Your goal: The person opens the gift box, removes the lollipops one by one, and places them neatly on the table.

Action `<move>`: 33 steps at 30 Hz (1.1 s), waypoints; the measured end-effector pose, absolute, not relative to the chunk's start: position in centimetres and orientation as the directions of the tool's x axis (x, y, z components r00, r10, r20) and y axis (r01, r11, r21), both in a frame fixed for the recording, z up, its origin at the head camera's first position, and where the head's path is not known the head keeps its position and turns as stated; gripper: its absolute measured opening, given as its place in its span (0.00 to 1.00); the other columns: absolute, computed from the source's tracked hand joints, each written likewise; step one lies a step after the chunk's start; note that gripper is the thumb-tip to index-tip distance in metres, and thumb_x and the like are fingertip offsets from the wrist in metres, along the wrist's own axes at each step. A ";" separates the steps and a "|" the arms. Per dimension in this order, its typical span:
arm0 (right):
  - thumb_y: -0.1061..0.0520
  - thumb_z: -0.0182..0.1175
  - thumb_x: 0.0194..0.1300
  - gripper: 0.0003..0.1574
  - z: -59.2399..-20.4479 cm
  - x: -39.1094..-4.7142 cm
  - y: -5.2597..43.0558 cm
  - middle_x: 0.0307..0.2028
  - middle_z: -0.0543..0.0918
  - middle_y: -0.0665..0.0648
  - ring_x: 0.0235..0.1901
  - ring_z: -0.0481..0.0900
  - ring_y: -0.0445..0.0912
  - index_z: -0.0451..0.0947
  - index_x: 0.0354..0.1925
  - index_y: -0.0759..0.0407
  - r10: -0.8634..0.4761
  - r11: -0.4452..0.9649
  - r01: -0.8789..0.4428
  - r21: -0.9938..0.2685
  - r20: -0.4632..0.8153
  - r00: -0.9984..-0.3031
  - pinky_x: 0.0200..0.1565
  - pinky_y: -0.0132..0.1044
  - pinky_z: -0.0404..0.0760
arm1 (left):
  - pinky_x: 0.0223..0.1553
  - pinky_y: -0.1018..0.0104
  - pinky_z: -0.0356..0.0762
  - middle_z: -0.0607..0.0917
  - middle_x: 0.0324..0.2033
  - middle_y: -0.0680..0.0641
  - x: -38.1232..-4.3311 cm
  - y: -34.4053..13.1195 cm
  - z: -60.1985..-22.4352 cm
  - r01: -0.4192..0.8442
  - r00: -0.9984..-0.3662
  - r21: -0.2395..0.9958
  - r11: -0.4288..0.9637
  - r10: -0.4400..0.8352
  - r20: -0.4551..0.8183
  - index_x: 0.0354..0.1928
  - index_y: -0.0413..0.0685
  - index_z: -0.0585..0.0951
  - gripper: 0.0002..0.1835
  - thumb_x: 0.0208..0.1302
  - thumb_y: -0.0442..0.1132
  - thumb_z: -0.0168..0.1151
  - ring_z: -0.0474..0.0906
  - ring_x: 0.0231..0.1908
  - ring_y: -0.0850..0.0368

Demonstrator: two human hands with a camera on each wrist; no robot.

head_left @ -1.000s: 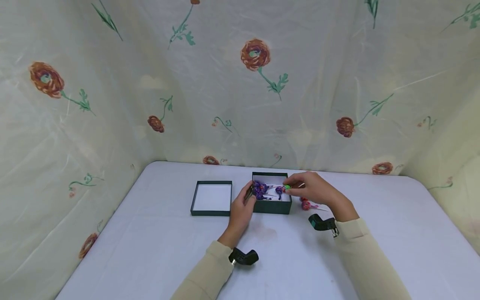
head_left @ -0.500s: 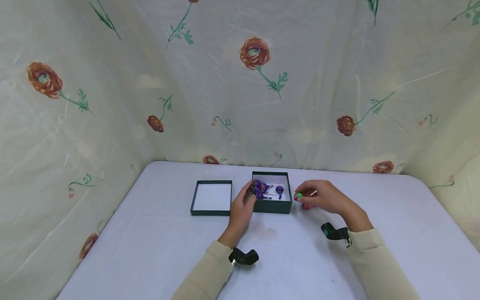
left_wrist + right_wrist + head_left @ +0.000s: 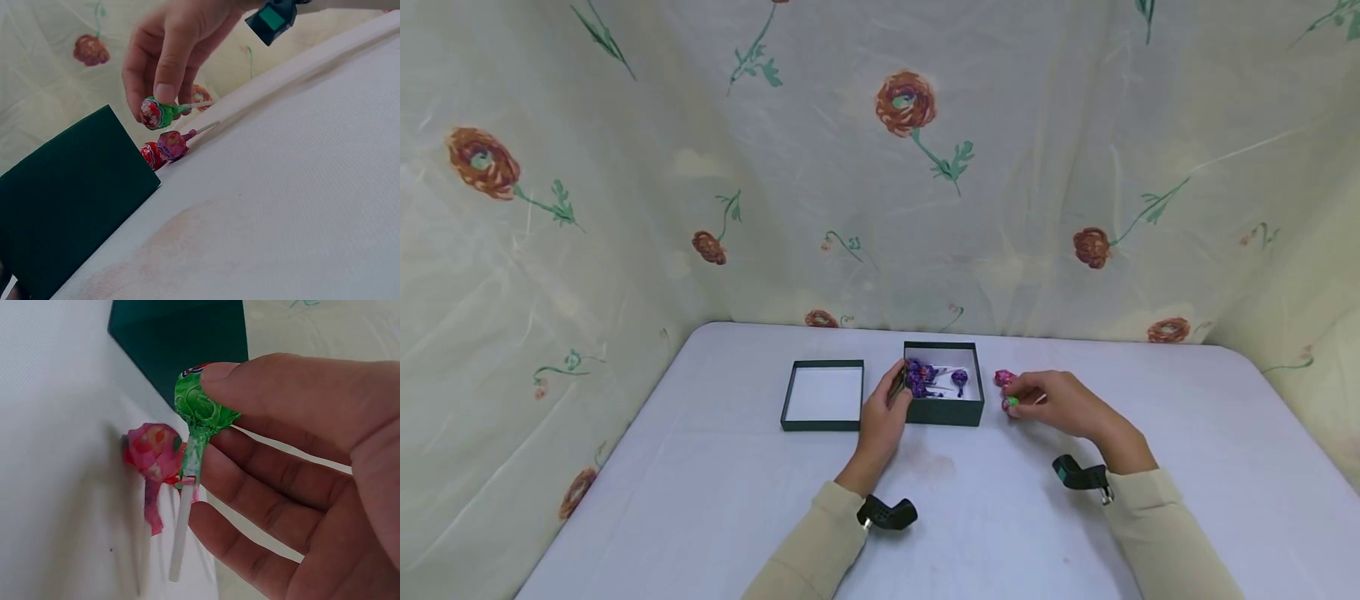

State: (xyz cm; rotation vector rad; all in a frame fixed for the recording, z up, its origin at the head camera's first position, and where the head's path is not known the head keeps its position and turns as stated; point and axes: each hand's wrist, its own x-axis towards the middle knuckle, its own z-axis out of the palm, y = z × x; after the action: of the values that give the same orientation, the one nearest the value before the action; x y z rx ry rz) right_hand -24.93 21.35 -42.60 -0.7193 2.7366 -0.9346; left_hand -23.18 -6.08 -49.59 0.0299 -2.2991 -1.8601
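My right hand (image 3: pixel 1067 408) pinches a green-wrapped lollipop (image 3: pixel 203 412) by its head between thumb and fingers, its white stick pointing away. In the left wrist view this lollipop (image 3: pixel 159 114) hangs just over a pink lollipop (image 3: pixel 172 145) and a red one (image 3: pixel 152 154) on the table, right of the dark green box (image 3: pixel 943 414). My left hand (image 3: pixel 882 425) grips the box's left side, thumb near the front corner. Inside the open box, several purple lollipops (image 3: pixel 917 379) lie bunched at the left, and a single purple lollipop (image 3: pixel 959 378) lies apart at the right.
Left of the box lies its green-edged lid (image 3: pixel 823 426), white inside facing up. A white cloth covers the table (image 3: pixel 715 500). Flower-printed curtain (image 3: pixel 1000 208) stands close behind the table and at both sides.
My right hand has carried the green lollipop from over the box's right side out to the right and down beside the lollipops on the table. The left hand stays at the box.
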 end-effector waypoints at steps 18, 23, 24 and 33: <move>0.61 0.67 0.58 0.10 -43.5 -24.4 21.6 0.32 0.80 0.50 0.34 0.75 0.45 0.81 0.40 0.59 -0.438 0.748 -0.330 -0.576 -0.056 -0.897 0.40 0.39 0.79 | 0.67 0.55 0.61 0.69 0.68 0.51 -23.1 -6.1 -49.3 0.078 -0.986 0.974 0.212 -0.126 0.106 0.68 0.65 0.69 0.26 0.68 0.40 0.52 0.62 0.68 0.52; 0.63 0.68 0.57 0.10 -43.7 -24.3 21.2 0.32 0.80 0.50 0.34 0.75 0.45 0.81 0.39 0.59 -0.438 0.750 -0.322 -0.578 -0.068 -0.896 0.40 0.38 0.79 | 0.67 0.54 0.61 0.69 0.67 0.50 -23.1 -6.0 -49.4 0.073 -0.986 0.975 0.209 -0.133 0.102 0.68 0.65 0.70 0.26 0.68 0.40 0.52 0.62 0.68 0.52; 0.63 0.68 0.56 0.10 -43.7 -24.3 21.1 0.32 0.80 0.50 0.34 0.75 0.45 0.81 0.39 0.59 -0.438 0.751 -0.322 -0.577 -0.070 -0.896 0.39 0.38 0.79 | 0.67 0.55 0.61 0.69 0.67 0.50 -23.1 -6.0 -49.4 0.073 -0.986 0.975 0.210 -0.134 0.103 0.68 0.65 0.70 0.26 0.67 0.40 0.52 0.62 0.68 0.52; 0.63 0.70 0.54 0.11 -44.1 -24.3 20.8 0.30 0.78 0.50 0.32 0.73 0.45 0.80 0.38 0.59 -0.446 0.754 -0.342 -0.561 -0.055 -0.893 0.36 0.36 0.78 | 0.67 0.55 0.61 0.69 0.68 0.50 -23.1 -6.1 -49.4 0.081 -0.986 0.975 0.208 -0.129 0.110 0.68 0.65 0.69 0.27 0.68 0.40 0.52 0.62 0.68 0.52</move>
State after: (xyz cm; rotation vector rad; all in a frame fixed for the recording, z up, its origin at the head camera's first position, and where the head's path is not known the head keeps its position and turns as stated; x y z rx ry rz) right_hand -24.30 20.79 -44.08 -0.6276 2.7653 -0.8312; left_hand -23.13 -6.06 -49.38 0.0463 -2.3061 -1.8774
